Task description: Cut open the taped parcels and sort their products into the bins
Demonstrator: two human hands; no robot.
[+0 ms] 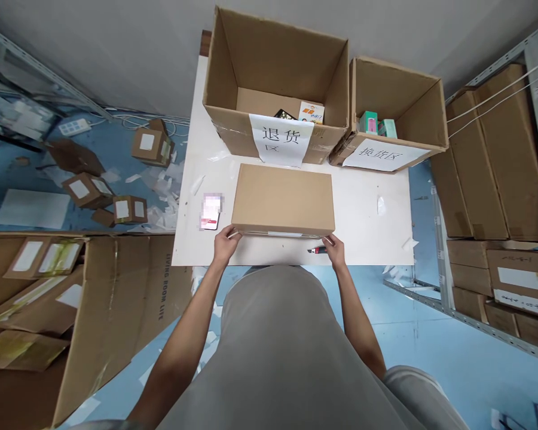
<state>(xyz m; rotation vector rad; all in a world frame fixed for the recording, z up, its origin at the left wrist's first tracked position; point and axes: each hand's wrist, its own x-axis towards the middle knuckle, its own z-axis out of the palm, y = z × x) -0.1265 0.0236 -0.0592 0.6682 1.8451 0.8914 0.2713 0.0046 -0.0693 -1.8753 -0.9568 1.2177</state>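
A closed brown cardboard box point(283, 200) lies on the white table point(367, 239) in front of me, with part of a white label showing along its near side. My left hand point(226, 245) pinches its near left corner. At the near right corner, my right hand point(335, 249) has its fingers closed on the box's edge. A red and black utility knife point(317, 250) lies on the table just left of my right hand, partly beside the fingers. Left of the box lies a phone point(210, 212) with a lit, blurred screen.
Two open cartons with paper signs stand behind: a large one point(233, 134) and a smaller one point(399, 89), both holding small packages. A big carton point(112, 298) of used boxes stands at left. Shelving point(439, 239) with boxes lines the right. Boxes and scraps litter the floor.
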